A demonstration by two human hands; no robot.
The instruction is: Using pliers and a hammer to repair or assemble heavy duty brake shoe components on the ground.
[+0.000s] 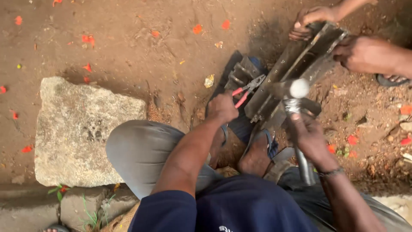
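Nearest the camera, the person's dark blue shirt (240, 206) and grey trousers (141, 150) are filling the lower frame, with a sandalled foot (256, 157) resting on the soil between the knees.

The right hand (310, 138) is wrapping its fingers tightly around the shaft of a steel hammer with a rounded, pale head (299, 88); the head is sitting raised over the metal, blurred, and the handle's lower end is passing behind the wrist. The left hand (222, 107) is curling shut on the handle end of red-handled pliers (246, 89), whose dark tips are lying beside the metal piece; the hand is covering much of the handles.

The long, rusty grey steel channel section (296, 68) is lying slanted on the brown dirt ground (128, 51), running from near the foot up toward the top right. Its surface is looking dull, scuffed and dirty, with raised edges along its length. Darker metal parts (240, 71) are lying at its left side, hard to make out in shadow.

At the far end, another person's two hands (365, 53) are gripping the channel, arms cut off by the frame. A large rough grey stone block (81, 129) is sitting well to the left, and orange petals (88, 39) are dotting the soil.
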